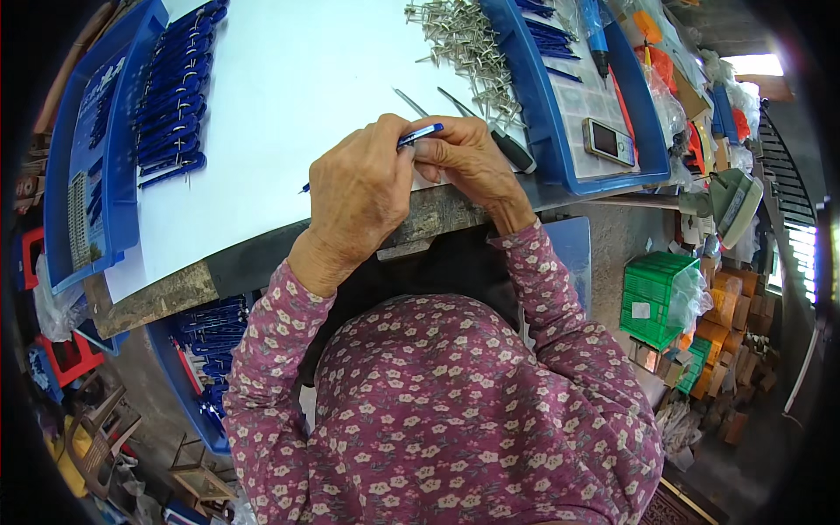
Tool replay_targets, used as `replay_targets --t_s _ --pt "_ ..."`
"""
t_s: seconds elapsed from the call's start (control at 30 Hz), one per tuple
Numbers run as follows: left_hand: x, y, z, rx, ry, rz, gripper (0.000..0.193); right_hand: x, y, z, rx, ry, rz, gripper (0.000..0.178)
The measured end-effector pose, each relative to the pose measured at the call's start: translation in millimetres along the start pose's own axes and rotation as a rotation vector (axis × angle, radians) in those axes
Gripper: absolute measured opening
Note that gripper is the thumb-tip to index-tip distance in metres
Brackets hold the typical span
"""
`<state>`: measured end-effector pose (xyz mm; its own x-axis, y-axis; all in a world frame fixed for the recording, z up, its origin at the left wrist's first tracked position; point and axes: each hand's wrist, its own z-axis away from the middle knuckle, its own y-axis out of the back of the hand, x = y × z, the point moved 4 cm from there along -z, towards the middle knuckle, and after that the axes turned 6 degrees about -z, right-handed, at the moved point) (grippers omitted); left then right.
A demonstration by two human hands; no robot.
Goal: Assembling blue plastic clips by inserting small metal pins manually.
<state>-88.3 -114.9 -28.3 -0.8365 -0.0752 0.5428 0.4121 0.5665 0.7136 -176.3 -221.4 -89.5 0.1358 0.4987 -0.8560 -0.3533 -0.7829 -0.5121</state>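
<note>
Above the table's near edge, my two hands meet around a slim blue pen-like piece. My left hand is closed round it, back of the hand up, hiding most of its length. A thin blue tip sticks out on that hand's far left side; whether it belongs to the same piece I cannot tell. With thumb and forefinger, my right hand pinches at the piece's right end. Just beyond the hands lie a pointed grey metal tool and a tool with a black handle.
White sheeting covers the table. Blue pieces lie in a row beside a left blue tray. Small metal parts are heaped at the back right. A right blue tray holds a phone. A green crate stands lower right.
</note>
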Motion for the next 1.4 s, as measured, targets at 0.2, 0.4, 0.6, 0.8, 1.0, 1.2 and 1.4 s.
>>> replay_targets --t_s 0.2,0.4,0.6,0.8,1.0,1.2,1.4 --pt "-10 -2 1 -0.011 0.126 0.206 0.01 -23 -11 10 0.179 0.013 0.338 0.019" --pt "-14 -10 3 -0.299 0.399 0.683 0.015 -34 -27 26 0.15 0.098 0.592 0.012" --pt "-7 -6 1 -0.388 0.57 0.978 0.014 -76 -24 49 0.15 0.212 0.808 0.018" --pt "-6 -10 -1 -0.339 0.605 1.176 0.017 -147 57 42 0.241 0.106 1.144 0.016" --pt "-4 -11 1 -0.384 0.631 1.212 0.027 -126 160 -6 0.311 0.423 1.86 0.011" --pt "-7 -16 2 -0.356 0.691 1.232 0.03 -112 165 -13 0.344 0.356 2.036 0.013" --pt "-3 -18 -2 -0.344 0.709 1.297 0.025 -122 160 -12 0.207 0.43 2.001 0.017"
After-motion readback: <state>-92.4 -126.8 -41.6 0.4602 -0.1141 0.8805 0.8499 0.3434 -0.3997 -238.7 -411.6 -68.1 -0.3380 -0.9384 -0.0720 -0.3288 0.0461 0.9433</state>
